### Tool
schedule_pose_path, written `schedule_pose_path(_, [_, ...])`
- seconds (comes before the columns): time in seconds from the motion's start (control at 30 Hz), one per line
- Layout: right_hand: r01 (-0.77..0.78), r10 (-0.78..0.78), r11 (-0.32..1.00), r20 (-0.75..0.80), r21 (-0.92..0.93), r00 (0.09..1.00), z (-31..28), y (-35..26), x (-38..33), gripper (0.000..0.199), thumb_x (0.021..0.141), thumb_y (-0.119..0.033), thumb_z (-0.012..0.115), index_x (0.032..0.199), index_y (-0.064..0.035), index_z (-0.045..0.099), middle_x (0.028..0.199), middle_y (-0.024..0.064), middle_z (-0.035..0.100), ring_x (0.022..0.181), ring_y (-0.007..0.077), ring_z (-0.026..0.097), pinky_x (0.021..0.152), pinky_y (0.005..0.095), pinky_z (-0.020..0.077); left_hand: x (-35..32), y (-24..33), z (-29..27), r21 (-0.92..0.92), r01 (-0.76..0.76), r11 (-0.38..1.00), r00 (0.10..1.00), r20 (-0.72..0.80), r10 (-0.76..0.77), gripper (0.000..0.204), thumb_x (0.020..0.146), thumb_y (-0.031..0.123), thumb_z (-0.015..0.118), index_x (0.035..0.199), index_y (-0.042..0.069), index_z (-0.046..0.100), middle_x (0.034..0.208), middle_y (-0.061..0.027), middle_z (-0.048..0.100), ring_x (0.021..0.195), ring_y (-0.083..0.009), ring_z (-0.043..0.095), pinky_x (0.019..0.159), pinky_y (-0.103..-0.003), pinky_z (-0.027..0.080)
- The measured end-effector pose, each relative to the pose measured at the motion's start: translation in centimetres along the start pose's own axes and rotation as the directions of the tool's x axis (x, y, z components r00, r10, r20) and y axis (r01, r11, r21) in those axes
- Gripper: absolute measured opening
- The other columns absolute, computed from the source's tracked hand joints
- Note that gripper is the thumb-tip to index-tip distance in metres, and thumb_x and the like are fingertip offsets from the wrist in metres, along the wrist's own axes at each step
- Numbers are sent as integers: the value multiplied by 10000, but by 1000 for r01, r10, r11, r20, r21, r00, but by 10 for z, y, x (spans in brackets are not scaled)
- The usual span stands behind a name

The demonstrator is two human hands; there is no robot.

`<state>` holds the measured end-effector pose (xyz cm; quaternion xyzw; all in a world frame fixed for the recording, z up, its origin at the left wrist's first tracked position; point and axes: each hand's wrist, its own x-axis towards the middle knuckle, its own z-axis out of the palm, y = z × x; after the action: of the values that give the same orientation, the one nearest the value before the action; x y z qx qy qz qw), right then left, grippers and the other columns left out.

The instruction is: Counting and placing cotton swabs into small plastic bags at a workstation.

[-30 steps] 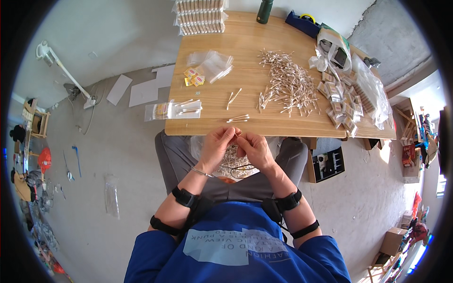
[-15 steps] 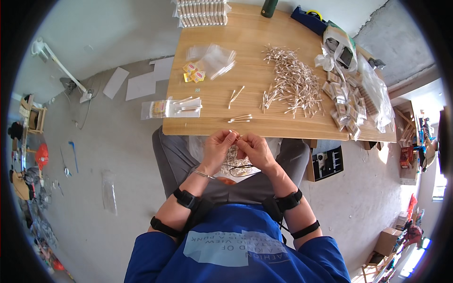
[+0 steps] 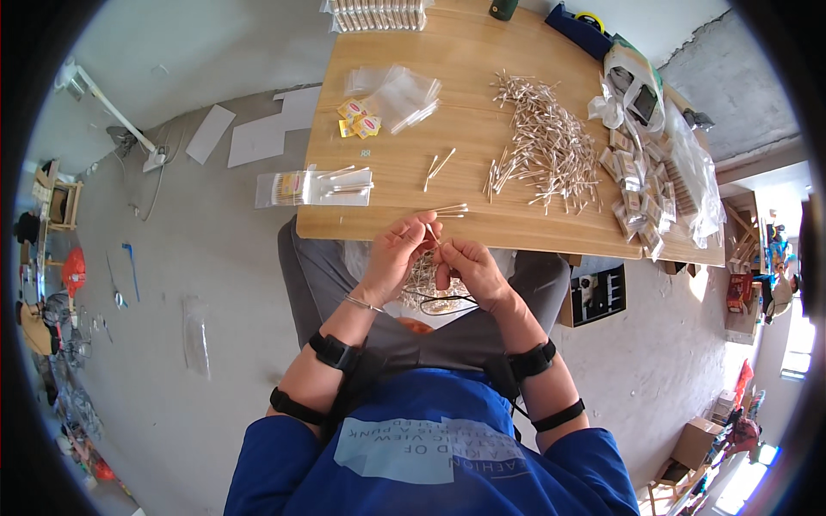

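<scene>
Just off the table's near edge, my two hands meet with a cotton swab between them. My left hand has its thumb and fingers closed at the swab's upper end. The lower end is pinched by my right hand. Beyond my fingertips, a few loose cotton swabs lie on the table, and a small pair of swabs lies farther back. To the left, a clear packet with swabs and a yellow label rests across the table's edge, with several swabs on top.
A big heap of swabs covers the table's right middle, beside small packed bundles. Clear bags and yellow cards lie at left. Bagged swabs and a tape dispenser stand far back. More swabs are on my lap.
My hands have drawn slightly apart, and the swab between them shows more plainly. My left hand has risen toward the table edge. The whole view has shifted slightly.
</scene>
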<state>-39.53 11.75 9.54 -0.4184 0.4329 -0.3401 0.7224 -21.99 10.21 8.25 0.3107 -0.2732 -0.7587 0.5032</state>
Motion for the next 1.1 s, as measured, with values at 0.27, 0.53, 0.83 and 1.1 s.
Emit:
schedule_pose_path(0.27, [29,-36,995,-64,-99,997,6,0,-6,208,993,-199,572,930,-4,605,697,46,634,630,102,586,610,245,486,0,-10,-2,110,-32,993,998,-45,37,234,969,223,626,1073,15,652,1005,-49,669,901,-98,606,824,-247,501])
schedule_pose_path(0.53, [36,-179,834,-208,-550,961,-7,10,-10,211,882,-224,682,867,-13,693,733,107,672,630,175,638,603,323,508,-5,-39,-20,309,-36,951,994,-83,65,187,948,184,656,1007,6,660,891,-33,680,825,-80,615,775,-234,498])
schedule_pose_path(0.83, [73,-370,614,-205,-786,906,-17,12,3,148,791,-199,728,833,-57,733,799,140,639,816,332,621,755,415,494,-4,-21,-16,863,-94,496,976,-20,219,157,899,179,690,916,23,688,699,-87,656,629,-155,625,612,-262,484])
schedule_pose_path(1.1, [187,-504,469,-88,-863,859,-23,8,28,146,809,-193,715,857,-56,731,824,138,635,864,345,602,785,432,486,15,-12,-16,913,-407,-19,828,378,414,143,823,130,712,939,54,675,983,-87,601,921,-273,595,771,-379,499])
